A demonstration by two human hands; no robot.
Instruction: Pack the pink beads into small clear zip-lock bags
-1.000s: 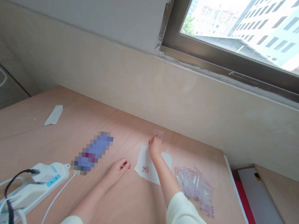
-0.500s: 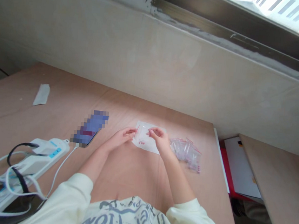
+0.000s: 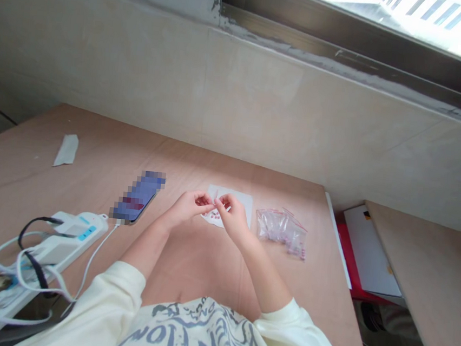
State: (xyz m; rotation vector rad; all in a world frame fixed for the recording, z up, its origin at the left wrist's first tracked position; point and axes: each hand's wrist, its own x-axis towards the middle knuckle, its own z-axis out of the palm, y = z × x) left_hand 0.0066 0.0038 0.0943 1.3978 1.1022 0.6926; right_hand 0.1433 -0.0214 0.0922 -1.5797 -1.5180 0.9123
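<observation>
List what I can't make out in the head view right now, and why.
All in the head view:
Whatever lies between the left hand and the right hand: too small, partly hidden by the hands.
Number of small red pieces on the white paper: too small and blurred, the hands close over them.
Contents of the clear bags: too small and blurred.
Phone screen: pixelated.
Near end of the power strip: cut off by the left edge.

1. I can't tell what sits between the left hand (image 3: 190, 205) and right hand (image 3: 231, 212).
2. They hide part of the white sheet (image 3: 241, 199).
3. Blurred blocks mask the phone (image 3: 141, 194).
4. The left edge cuts my power strip (image 3: 69, 243).
</observation>
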